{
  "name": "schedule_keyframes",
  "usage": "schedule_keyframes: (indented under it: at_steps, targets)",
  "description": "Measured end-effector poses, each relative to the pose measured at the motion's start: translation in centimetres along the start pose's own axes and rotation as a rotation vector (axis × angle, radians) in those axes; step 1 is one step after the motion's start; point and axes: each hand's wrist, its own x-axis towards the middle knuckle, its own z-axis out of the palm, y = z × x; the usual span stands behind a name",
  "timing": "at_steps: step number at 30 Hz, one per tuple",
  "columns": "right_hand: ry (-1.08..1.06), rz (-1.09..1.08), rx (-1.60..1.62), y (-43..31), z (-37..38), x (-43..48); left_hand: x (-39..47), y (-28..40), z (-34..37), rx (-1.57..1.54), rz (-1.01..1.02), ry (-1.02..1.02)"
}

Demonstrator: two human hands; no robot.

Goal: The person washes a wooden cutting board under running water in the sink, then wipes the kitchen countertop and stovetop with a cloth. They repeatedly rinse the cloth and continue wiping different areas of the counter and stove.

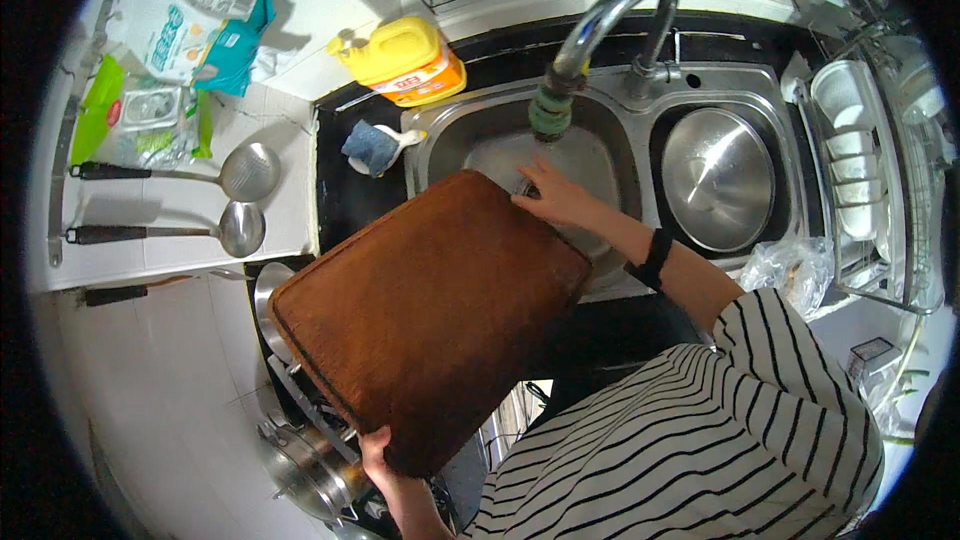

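A large rectangular brown board, apparently a wooden cutting board [435,307], is tilted over the near left edge of the steel sink [600,157]. My left hand [379,457] grips its lower left corner, with the thumb on the top face. Beside the board's far right corner is my right hand [551,195], fingers spread, above the basin; whether it touches the edge is unclear. A chrome faucet [619,15] with a green nozzle [551,111] arches over the basin. No water is seen running from it.
A steel lid or bowl [718,178] fills the right basin. Left of the sink are a blue sponge [369,147], a yellow detergent jug [409,60], a slotted skimmer [251,171] and a ladle [241,229]. A steel pot [311,465] stands lower left; a dish rack [855,165] is at right.
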Motion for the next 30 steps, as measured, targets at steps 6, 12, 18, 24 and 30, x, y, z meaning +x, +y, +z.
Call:
schedule_keyframes:
  at_steps: [6,12,18,24,30]
  targets:
    - [-0.117,-0.115,-0.162,-4.8,2.3,5.7,-4.9,2.5,-0.3,0.096,0.11,0.346]
    - [0.136,-0.129,-0.186,-1.9,2.9,6.0,-4.3,2.9,-1.9,0.03,0.07,0.24]
    - [0.228,0.281,0.22,4.2,-4.8,4.5,-0.1,0.7,0.0,0.005,-0.027,-0.036]
    - [-0.285,0.549,0.981,4.2,-7.2,-6.3,3.8,-1.9,2.4,-0.078,-0.081,-0.142]
    - [-0.095,0.618,1.212,3.5,-13.0,-13.8,10.0,-6.6,1.2,0.107,-0.234,-0.139]
